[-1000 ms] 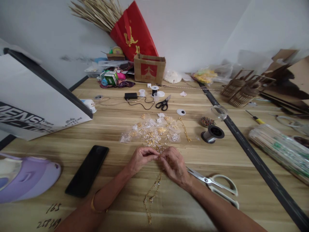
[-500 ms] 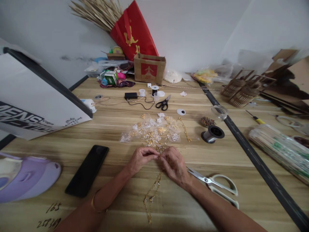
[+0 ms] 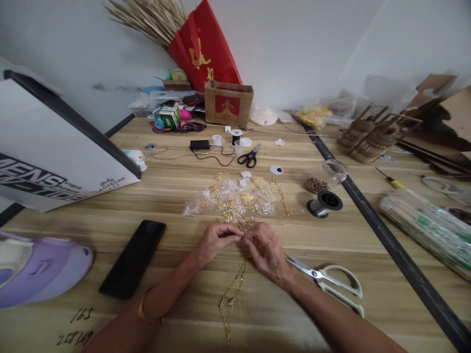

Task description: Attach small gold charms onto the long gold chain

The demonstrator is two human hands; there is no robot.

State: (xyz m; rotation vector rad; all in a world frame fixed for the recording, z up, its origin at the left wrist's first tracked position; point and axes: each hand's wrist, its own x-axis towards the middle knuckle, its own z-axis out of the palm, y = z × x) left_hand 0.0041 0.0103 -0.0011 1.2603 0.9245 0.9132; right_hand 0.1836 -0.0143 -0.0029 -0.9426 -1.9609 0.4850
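My left hand (image 3: 214, 242) and my right hand (image 3: 268, 251) meet fingertip to fingertip low on the wooden table (image 3: 176, 196), both pinched on the upper end of a gold chain (image 3: 231, 299). The chain trails from the fingers toward me across the wood. Just beyond my hands lies a scatter of small gold and white jewellery parts in clear bags (image 3: 235, 201). White-handled scissors (image 3: 329, 282) lie right behind my right wrist.
A black phone (image 3: 133, 257) lies left of my left forearm, a purple case (image 3: 40, 272) further left. A wire spool (image 3: 324, 203), bead pile (image 3: 316, 185), black scissors (image 3: 249, 157), white box (image 3: 55, 147), red bag (image 3: 202, 49) and brown paper bag (image 3: 228, 103) stand farther back.
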